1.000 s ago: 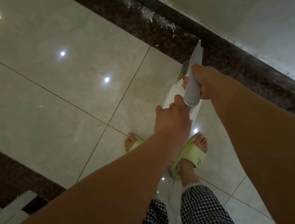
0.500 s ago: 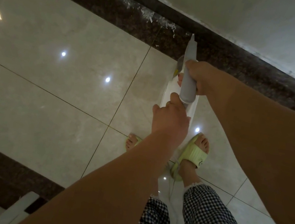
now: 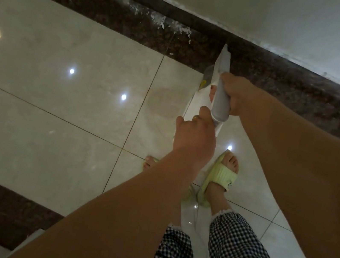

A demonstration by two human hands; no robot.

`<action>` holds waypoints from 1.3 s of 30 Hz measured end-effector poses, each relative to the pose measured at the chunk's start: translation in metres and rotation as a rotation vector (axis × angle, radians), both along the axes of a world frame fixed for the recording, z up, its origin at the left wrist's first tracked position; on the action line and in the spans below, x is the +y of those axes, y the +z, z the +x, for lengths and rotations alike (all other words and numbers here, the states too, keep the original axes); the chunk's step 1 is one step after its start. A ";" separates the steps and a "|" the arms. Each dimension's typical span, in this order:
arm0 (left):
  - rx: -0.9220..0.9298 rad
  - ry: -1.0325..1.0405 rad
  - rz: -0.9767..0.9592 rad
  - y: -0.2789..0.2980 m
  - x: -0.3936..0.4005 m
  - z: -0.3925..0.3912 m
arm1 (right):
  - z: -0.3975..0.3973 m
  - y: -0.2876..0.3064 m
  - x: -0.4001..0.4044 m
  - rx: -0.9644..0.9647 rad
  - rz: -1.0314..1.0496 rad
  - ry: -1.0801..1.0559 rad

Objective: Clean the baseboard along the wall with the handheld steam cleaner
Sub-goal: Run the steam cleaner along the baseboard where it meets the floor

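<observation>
Handheld steam cleaner at centre frame, grey-white, nozzle tip pointing up toward the dark speckled baseboard and lying over it in this view; contact not clear. Right hand wrapped around the cleaner's grey upper body, fingers curled round it from the right side. Left hand just below, gripping the white lower part near the rear end of the grey barrel, thumb up against it. White flecks scattered along the baseboard to the upper left of the nozzle. Pale wall across the upper right. Glossy beige floor tiles filling the left and middle, with small ceiling-light reflections. Pale green slippers on both feet below the hands, checked black-and-white trousers at the bottom. Thin white cord trailing down between the legs.
</observation>
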State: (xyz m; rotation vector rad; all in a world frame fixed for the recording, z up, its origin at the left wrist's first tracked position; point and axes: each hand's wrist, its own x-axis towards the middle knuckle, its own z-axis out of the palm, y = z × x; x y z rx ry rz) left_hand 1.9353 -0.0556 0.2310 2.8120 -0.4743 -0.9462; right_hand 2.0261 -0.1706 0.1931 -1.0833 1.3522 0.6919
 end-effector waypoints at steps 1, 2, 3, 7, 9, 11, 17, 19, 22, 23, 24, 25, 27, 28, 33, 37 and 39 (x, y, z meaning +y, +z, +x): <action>0.000 -0.035 -0.003 0.002 -0.008 -0.003 | -0.006 0.003 -0.010 0.004 0.003 -0.032; 0.002 -0.065 -0.002 0.004 -0.014 -0.006 | -0.011 0.005 -0.018 0.009 0.006 -0.056; 0.006 -0.089 0.002 0.005 -0.020 -0.008 | -0.017 0.008 -0.025 0.007 0.008 -0.080; 0.000 -0.216 0.041 0.012 -0.050 -0.018 | -0.042 0.014 -0.062 0.000 0.013 -0.141; 0.004 -0.276 0.043 0.014 -0.065 -0.023 | -0.054 0.016 -0.079 0.007 -0.015 -0.161; 0.031 -0.315 0.024 0.017 -0.082 -0.027 | -0.067 0.018 -0.099 0.005 -0.032 -0.212; 0.011 -0.418 -0.006 0.019 -0.130 -0.046 | -0.101 0.022 -0.150 0.011 -0.076 -0.264; 0.001 -0.446 -0.007 0.020 -0.140 -0.049 | -0.111 0.023 -0.162 0.005 -0.065 -0.314; 0.013 -0.526 0.013 0.023 -0.153 -0.045 | -0.127 0.023 -0.178 0.007 -0.023 -0.439; 0.023 -0.538 0.016 0.024 -0.156 -0.044 | -0.130 0.023 -0.182 0.009 -0.017 -0.461; 0.031 -0.548 0.015 0.026 -0.159 -0.045 | -0.133 0.022 -0.185 0.009 -0.009 -0.482; 0.030 -0.549 0.016 0.029 -0.162 -0.047 | -0.133 0.025 -0.188 0.008 -0.005 -0.491; 0.034 -0.526 0.018 0.032 -0.163 -0.053 | -0.130 0.029 -0.187 0.014 -0.006 -0.465; 0.041 -0.503 0.018 0.033 -0.161 -0.055 | -0.127 0.033 -0.185 0.015 -0.007 -0.443; 0.087 -0.431 0.059 0.033 -0.134 -0.058 | -0.118 0.041 -0.154 0.060 -0.036 -0.336; 0.109 -0.390 0.070 0.025 -0.107 -0.056 | -0.113 0.034 -0.127 0.048 -0.003 -0.372; 0.123 -0.367 0.053 0.024 -0.095 -0.054 | -0.109 0.033 -0.114 0.048 -0.015 -0.373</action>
